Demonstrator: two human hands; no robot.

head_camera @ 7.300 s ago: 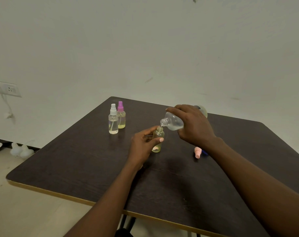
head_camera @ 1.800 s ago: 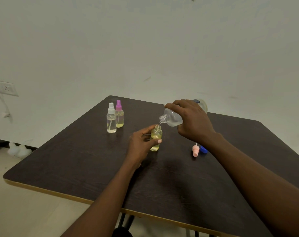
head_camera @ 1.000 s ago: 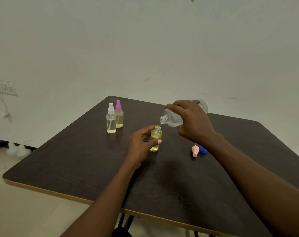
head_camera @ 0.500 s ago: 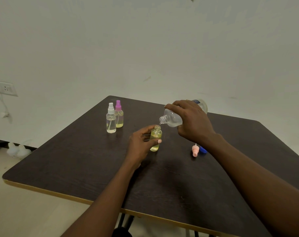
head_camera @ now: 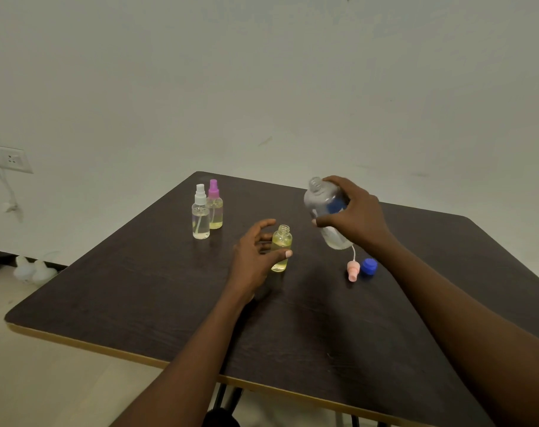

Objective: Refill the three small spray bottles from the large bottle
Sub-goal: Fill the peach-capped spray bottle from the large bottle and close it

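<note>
Uncapped spray bottle [head_camera: 281,246], nearly full of yellow liquid, loosely held by left hand [head_camera: 252,258]; right hand [head_camera: 358,218] grips large bottle [head_camera: 323,200] beside it.

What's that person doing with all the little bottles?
Refilling small spray bottles. The right hand holds the big bottle mouth-up above the table, not pouring. The left hand steadies the open small bottle of yellow liquid. A pink sprayer and a blue cap lie nearby; two capped bottles stand farther back.
</note>
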